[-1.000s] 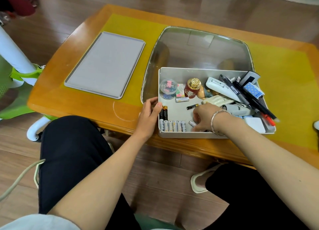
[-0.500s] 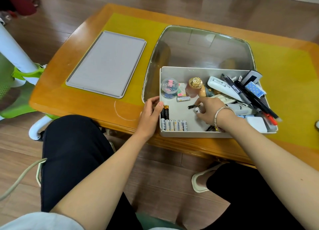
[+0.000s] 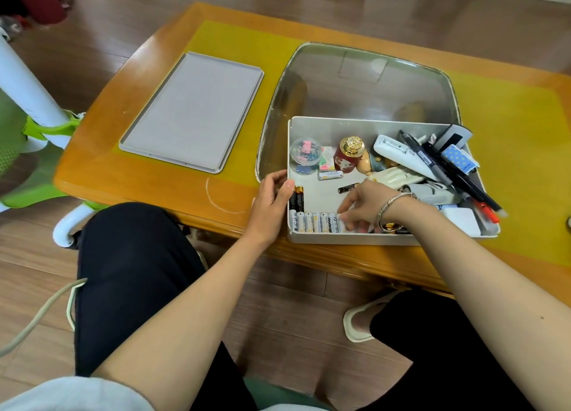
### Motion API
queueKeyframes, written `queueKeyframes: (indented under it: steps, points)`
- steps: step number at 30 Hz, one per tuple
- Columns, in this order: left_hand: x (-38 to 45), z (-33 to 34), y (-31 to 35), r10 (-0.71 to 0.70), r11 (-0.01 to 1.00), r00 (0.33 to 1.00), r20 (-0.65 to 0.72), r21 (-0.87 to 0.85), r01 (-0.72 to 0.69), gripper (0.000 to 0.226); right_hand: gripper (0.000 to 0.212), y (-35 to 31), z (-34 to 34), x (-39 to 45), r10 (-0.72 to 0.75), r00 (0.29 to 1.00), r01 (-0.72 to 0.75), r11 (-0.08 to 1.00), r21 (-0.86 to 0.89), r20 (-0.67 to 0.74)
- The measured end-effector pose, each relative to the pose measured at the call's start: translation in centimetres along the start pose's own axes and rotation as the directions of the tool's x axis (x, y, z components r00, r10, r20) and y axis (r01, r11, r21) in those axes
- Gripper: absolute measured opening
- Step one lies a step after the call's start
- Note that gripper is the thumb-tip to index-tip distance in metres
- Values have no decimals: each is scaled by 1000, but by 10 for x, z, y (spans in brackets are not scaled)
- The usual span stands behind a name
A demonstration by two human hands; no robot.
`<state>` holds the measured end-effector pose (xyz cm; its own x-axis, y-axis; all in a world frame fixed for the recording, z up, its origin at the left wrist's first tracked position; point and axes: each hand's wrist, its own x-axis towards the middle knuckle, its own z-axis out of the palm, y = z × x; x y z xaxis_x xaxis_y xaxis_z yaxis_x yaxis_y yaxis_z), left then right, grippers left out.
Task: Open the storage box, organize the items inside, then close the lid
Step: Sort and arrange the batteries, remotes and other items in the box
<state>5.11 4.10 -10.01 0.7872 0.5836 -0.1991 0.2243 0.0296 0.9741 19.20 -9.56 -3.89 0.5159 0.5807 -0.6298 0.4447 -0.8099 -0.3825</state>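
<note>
Table (image 3: pixel 173 191): wooden, bearing the box and lid.
Lid (image 3: pixel 191 111): off, flat, well to the left of both hands.
Box (image 3: pixel 349 237): open at the table's near edge.
Left hand (image 3: pixel 272 203): fingers curled round the box's left wall, thumb inside.
Right hand (image 3: pixel 367 203): inside the box, fingertips seemingly pinching a white battery; partly hidden.
Battery row (image 3: pixel 315 222): along the near wall, between the hands.
Loose batteries (image 3: pixel 330 175): just beyond the right hand.

The right hand (image 3: pixel 366 205) moved back to the battery row (image 3: pixel 315 222).
</note>
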Motion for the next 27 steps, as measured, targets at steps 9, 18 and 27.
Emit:
queueKeyframes:
  steps: [9, 18, 27]
  points:
    - [-2, 0, 1, -1, 1000, 1000, -2, -4, 1, 82, 25, 1, -1, -7, -62, 997, 64, 997, -39, 56]
    - [-1, -1, 1, 1, 1000, 1000, -2, 17, -1, 81, 22, 17, -1, -4, -144, 963, 72, 951, -301, -227]
    - [-2, -1, 2, 14, 1000, 1000, -13, 15, -14, 83, 33, 22, -5, 0, -114, 912, -30, 940, -340, -395]
